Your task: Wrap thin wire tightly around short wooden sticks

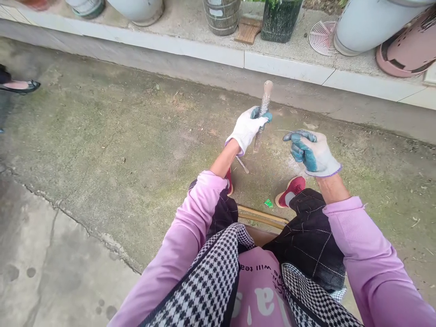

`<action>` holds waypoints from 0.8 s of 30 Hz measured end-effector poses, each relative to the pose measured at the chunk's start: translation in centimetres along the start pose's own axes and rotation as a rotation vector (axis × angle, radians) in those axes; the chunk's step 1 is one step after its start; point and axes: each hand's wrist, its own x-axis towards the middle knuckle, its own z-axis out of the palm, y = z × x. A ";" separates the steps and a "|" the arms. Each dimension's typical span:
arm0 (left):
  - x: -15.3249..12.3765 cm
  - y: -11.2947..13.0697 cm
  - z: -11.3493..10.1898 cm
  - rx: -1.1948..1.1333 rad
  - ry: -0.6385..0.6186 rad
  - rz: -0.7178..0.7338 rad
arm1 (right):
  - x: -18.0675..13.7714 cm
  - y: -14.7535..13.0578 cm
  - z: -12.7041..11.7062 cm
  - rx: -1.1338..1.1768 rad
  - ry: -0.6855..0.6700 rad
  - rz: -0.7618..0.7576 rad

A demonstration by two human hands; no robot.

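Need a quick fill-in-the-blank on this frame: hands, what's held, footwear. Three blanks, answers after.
1. The left hand grips a dusty ____ in its fist.
2. The right hand is open and holds ____.
3. Both hands wear white gloves with ____ coated palms, and the red shoes rest on the concrete ground.

Missing words: stick; nothing; teal

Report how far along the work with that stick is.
Done: nothing finished shows on the concrete ground. In hand: the gloved left hand grips a dusty stick upright; the gloved right hand hovers open beside it, apart. Left: cannot tell.
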 end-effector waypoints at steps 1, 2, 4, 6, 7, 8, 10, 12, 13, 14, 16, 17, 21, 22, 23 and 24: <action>-0.2 0.2 0.2 -0.021 -0.023 -0.042 | 0.5 0.2 -1.1 -0.017 0.060 -0.018; -0.4 0.4 0.4 -0.058 -0.044 -0.094 | 1.0 0.4 -2.0 -0.037 0.114 -0.025; -1.1 1.0 0.7 -0.158 -0.094 -0.196 | 2.1 1.0 -3.3 -0.059 0.162 -0.019; -1.8 1.5 1.0 -0.266 -0.142 -0.269 | 3.0 1.5 -3.6 -0.072 0.179 0.014; -2.1 1.6 1.1 -0.318 -0.158 -0.293 | 3.4 1.7 -3.5 -0.078 0.182 0.038; -2.4 1.6 1.1 -0.364 -0.165 -0.310 | 3.7 1.8 -3.2 -0.083 0.183 0.064; -2.6 1.7 1.1 -0.435 -0.156 -0.323 | 4.1 2.1 -2.1 -0.088 0.170 0.108; -2.4 1.8 0.9 -0.472 -0.112 -0.306 | 3.9 2.2 -0.4 -0.079 0.124 0.140; -2.2 1.9 0.8 -0.476 -0.079 -0.288 | 3.7 2.2 0.6 -0.075 0.093 0.154; -2.0 2.0 0.7 -0.470 -0.042 -0.266 | 3.3 2.3 1.6 -0.065 0.048 0.175; -1.5 2.1 0.6 -0.424 0.023 -0.212 | 2.3 2.3 3.7 -0.072 0.007 0.178; -1.3 2.0 0.6 -0.382 0.046 -0.178 | 1.7 2.2 4.6 -0.067 -0.018 0.174; -1.5 1.4 0.6 -0.073 0.052 -0.018 | 0.1 1.6 6.0 -0.088 -0.074 0.153; -1.7 1.2 0.5 0.026 0.030 0.016 | 0.0 1.3 5.6 -0.090 -0.070 0.144; -1.9 1.0 0.4 0.122 0.005 0.042 | -0.1 1.0 5.1 -0.088 -0.061 0.132; -2.1 0.8 0.4 0.205 -0.018 0.060 | 0.0 0.7 4.3 -0.085 -0.043 0.119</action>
